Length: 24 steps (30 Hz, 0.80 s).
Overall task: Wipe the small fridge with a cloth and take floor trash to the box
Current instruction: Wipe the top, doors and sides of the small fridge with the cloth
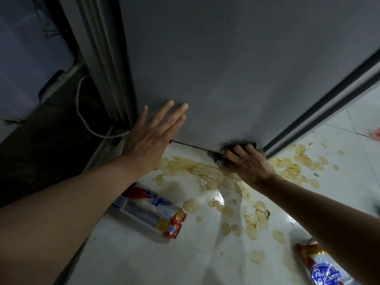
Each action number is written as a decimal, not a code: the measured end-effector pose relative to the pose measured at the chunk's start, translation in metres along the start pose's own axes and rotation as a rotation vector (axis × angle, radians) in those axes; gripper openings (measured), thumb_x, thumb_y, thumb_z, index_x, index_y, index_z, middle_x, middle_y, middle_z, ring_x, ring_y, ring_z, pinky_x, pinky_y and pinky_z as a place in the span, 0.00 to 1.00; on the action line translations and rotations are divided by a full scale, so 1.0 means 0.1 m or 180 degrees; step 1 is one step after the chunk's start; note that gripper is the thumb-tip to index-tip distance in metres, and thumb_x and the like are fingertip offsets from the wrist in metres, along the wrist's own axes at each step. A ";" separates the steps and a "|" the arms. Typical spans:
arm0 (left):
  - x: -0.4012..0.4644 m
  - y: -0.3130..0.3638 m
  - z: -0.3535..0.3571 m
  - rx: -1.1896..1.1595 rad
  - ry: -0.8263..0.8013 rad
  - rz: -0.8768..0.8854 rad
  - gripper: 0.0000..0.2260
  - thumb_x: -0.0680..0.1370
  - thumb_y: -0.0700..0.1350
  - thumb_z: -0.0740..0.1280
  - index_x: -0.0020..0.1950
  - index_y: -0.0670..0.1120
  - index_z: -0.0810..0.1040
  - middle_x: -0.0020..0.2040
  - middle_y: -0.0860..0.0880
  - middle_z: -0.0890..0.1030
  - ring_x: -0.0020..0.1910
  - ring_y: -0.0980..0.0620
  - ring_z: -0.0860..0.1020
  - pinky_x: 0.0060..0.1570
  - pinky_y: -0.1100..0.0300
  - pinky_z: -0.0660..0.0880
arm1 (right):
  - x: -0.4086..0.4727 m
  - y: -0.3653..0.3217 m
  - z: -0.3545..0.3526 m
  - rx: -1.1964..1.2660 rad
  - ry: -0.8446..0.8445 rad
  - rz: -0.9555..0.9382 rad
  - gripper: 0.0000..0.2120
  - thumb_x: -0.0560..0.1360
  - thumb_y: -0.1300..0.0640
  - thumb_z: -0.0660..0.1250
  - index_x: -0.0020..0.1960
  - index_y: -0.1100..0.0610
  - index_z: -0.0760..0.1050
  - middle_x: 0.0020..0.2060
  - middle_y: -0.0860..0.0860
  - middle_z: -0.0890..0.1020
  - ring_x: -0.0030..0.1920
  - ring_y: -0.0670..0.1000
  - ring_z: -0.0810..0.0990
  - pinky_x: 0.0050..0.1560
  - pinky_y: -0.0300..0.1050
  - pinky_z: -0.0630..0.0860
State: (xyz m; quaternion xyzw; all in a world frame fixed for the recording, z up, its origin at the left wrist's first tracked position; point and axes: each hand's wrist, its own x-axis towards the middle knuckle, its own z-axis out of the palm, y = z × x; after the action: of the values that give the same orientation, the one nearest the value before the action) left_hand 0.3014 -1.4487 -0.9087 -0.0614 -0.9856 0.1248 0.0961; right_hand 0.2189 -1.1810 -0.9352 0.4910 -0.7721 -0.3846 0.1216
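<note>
— Left hand (pixel 151 136): lying flat against the lower side panel of the small fridge (pixel 236 68), fingers straight and slightly spread, thumb pointing up along the panel's left edge, forearm reaching in from the lower left.

— Right hand (pixel 245 161): reaching in from the right, curling fingers over a dark cloth (pixel 238 148) and pressing it against the bottom edge of the fridge, near its right corner.

— Hard to make out?

— Most of the cloth hiding under the right hand; only a dark rim showing above the fingers (pixel 249 148) and a frayed bit poking out to the left. Top of the fridge cut off by the frame. Left of the fridge, sinking into shadow, with only a pale cord (pixel 81 103) looping down there. No box showing anywhere.

— Counting now?

— Two hands, one cloth, one fridge. Two crushed cans lying on the white floor (pixel 144 260) below the fridge: one can (pixel 152 214) under the left forearm, a second can (pixel 320 266) at the lower right, partly cut off by the frame. Tan stains (pixel 207 173), too many to count, spreading over the floor under and right of the fridge. One pinkish thing (pixel 375 132) at the far right edge, too blurred and cropped to identify.
</note>
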 end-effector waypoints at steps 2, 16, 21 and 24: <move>-0.01 0.03 -0.01 0.0060 -0.0042 -0.0062 0.46 0.66 0.37 0.70 0.76 0.46 0.45 0.75 0.51 0.32 0.76 0.47 0.44 0.69 0.38 0.52 | -0.13 0.04 0.05 0.0087 -0.0146 0.0032 0.26 0.69 0.49 0.69 0.67 0.44 0.70 0.60 0.45 0.75 0.55 0.52 0.69 0.52 0.46 0.72; 0.38 0.87 -0.52 0.0042 0.0160 0.0722 0.36 0.70 0.33 0.46 0.75 0.47 0.36 0.73 0.51 0.29 0.75 0.49 0.38 0.71 0.41 0.46 | -0.55 0.27 -0.02 0.0439 -0.0599 0.0441 0.20 0.78 0.55 0.55 0.69 0.53 0.66 0.68 0.54 0.62 0.63 0.57 0.63 0.59 0.50 0.64; 0.43 0.94 -0.69 0.0263 -0.0168 0.0578 0.36 0.72 0.35 0.49 0.74 0.46 0.33 0.67 0.50 0.21 0.75 0.48 0.35 0.71 0.42 0.42 | -0.80 0.35 -0.13 0.1161 -0.0458 0.1020 0.17 0.78 0.55 0.54 0.65 0.55 0.70 0.63 0.54 0.67 0.59 0.56 0.67 0.57 0.50 0.66; 0.43 0.99 -0.83 0.0245 -0.0324 0.0511 0.38 0.74 0.36 0.56 0.75 0.47 0.34 0.67 0.51 0.21 0.75 0.48 0.34 0.71 0.42 0.39 | -1.14 0.36 -0.15 0.2083 -0.0470 0.1922 0.19 0.76 0.56 0.63 0.66 0.53 0.69 0.65 0.53 0.65 0.61 0.54 0.65 0.62 0.49 0.68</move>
State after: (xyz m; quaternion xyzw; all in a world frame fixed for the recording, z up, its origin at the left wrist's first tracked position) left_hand 0.2861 -1.3278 -0.8481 -0.1301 -0.9756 0.1728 0.0379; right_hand 0.2589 -1.0833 -0.8782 0.2276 -0.9684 -0.1015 0.0113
